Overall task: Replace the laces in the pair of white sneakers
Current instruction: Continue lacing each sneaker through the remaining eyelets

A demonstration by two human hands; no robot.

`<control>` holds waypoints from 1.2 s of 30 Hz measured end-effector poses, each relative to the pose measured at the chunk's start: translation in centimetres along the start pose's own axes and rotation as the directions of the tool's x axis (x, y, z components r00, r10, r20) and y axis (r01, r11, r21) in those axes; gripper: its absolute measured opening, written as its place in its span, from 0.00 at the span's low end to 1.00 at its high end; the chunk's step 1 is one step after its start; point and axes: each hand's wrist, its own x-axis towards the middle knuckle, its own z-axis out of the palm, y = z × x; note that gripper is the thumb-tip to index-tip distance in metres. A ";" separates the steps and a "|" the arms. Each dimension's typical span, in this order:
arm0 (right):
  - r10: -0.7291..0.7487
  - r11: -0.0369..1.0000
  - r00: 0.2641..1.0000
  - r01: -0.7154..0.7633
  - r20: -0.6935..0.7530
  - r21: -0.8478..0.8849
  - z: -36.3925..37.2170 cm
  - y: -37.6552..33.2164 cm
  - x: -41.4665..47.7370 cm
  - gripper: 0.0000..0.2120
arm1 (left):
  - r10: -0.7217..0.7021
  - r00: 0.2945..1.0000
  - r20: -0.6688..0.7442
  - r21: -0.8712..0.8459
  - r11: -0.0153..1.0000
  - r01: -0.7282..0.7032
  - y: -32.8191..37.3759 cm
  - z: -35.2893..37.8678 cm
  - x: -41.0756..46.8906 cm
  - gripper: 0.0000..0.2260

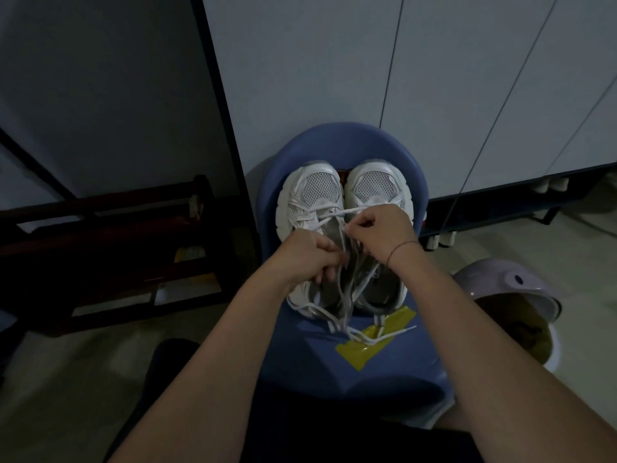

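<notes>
Dim room; pale cabinet doors (334,78) along the far side, blue chair (334,362) pushed up against them. Right hand (379,230) over the inner edge of the right sneaker (374,185), thumb and forefinger pinched on the white lace (334,214); thin cord bracelet (400,247) at the wrist. Left hand (309,259) just beside it, fingers curled tight round white lace strands at the throat of the left sneaker (310,192); exact strand hard to tell in the low light. Lace drawn taut from the left sneaker's far eyelets across to the pinching fingers. Both sneakers side by side on the chair seat, touching, toes pointing far. Loose lace ends (384,335) trailing off the heels toward the near side, lying over a strip of yellow tape (402,316) stuck to the seat. Dark wooden rack (117,248) on the floor (66,379) at left. Lilac plastic container (500,282) near the chair at right.
</notes>
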 end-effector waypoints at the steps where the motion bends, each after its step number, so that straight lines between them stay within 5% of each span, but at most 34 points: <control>1: 0.002 1.000 1.000 -0.002 -0.003 -0.007 0.0 0.1 0.1 0.08 | -0.002 0.995 0.095 0.086 0.996 -0.006 0.0 -0.3 -0.6 0.09; 4: 0.003 1.000 1.000 -0.003 -0.003 -0.017 0.0 0.1 0.2 0.09 | -0.046 0.940 0.338 0.231 0.972 -0.035 -0.1 -1.2 -2.0 0.09; 7: -0.036 0.996 0.999 0.035 -0.015 -0.081 0.3 0.0 0.3 0.10 | -0.074 0.912 0.403 0.287 0.957 -0.049 -0.1 -1.8 -2.7 0.07; 9: -0.042 0.994 0.999 0.040 -0.016 -0.106 0.3 -0.1 0.3 0.10 | -0.056 0.946 0.319 0.281 0.959 -0.038 -0.3 -1.6 -2.5 0.09; 11: -0.042 0.993 0.999 0.041 -0.011 -0.112 0.3 -0.2 0.3 0.10 | 0.003 0.997 0.075 0.144 0.989 -0.014 -0.6 -1.2 -1.8 0.12; 14: -0.056 0.992 0.998 0.054 -0.014 -0.115 0.2 -0.4 0.1 0.11 | 0.008 0.966 -0.259 -0.129 0.991 -0.043 -0.4 -0.7 -0.4 0.09; 22: -0.035 0.997 0.999 0.035 -0.004 -0.072 0.0 -0.3 -0.2 0.08 | -0.036 0.963 -0.268 -0.149 0.989 -0.004 0.1 1.7 1.8 0.14; 31: -0.006 0.994 1.000 0.003 -0.028 -0.107 0.1 -0.3 0.0 0.09 | -0.025 0.991 -0.134 -0.132 0.991 0.007 -0.1 -0.9 -0.7 0.07; 36: 0.019 0.996 0.999 -0.022 -0.044 -0.088 0.4 -0.4 0.1 0.08 | -0.060 0.976 0.211 0.191 0.981 0.019 -0.6 -3.6 -3.5 0.07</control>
